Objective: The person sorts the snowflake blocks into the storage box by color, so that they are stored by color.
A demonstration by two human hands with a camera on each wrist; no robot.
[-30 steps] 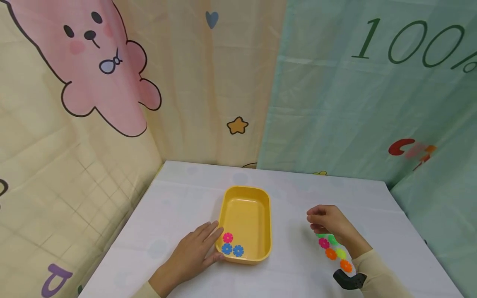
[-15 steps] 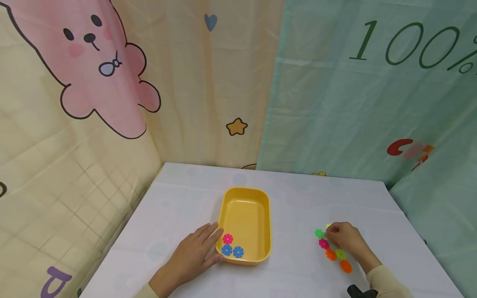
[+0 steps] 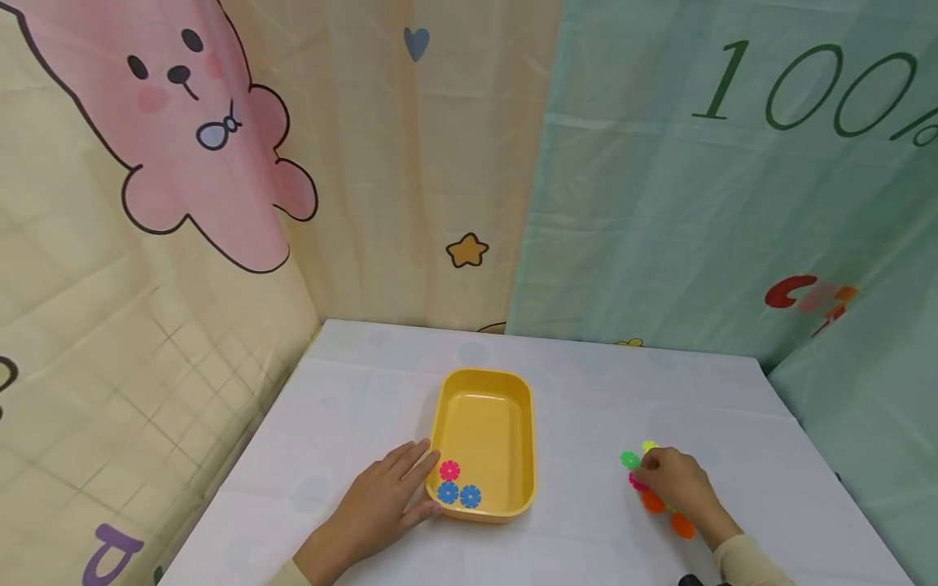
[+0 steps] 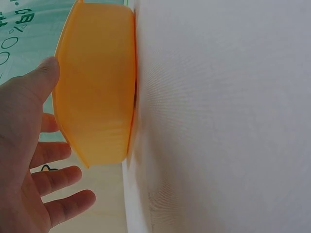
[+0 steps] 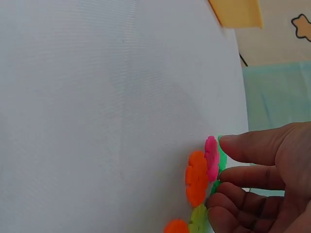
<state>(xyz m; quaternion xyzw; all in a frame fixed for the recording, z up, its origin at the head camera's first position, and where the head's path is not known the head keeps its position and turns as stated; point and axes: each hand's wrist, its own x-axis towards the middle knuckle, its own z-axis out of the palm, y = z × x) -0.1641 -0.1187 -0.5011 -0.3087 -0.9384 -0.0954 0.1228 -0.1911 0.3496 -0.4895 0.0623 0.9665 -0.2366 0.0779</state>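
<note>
My left hand (image 3: 377, 492) rests against the near left corner of a yellow tray (image 3: 524, 505), thumb and fingers spread at its rim. Inside that corner lie a pink flower-shaped disc (image 3: 449, 470) and two blue ones (image 3: 447, 492). On the right, my right hand (image 3: 680, 484) reaches down into a row of similar plastic discs, its fingers curled. In the right wrist view the thumb and index fingertips are at a green disc (image 5: 222, 158), right beside a pink disc (image 5: 211, 158); I cannot tell whether they grip it.
Around the right hand lie two orange discs (image 3: 682, 526), a green disc (image 3: 629, 461) and a yellow disc (image 3: 649, 447). A yellow-green disc (image 5: 198, 219) is partly hidden by the hand. Printed curtains (image 3: 410, 163) stand behind the white table (image 3: 586, 407).
My right hand has come down and right from above the table to the discs, then shifted slightly among them. The left hand stays at the tray.
</note>
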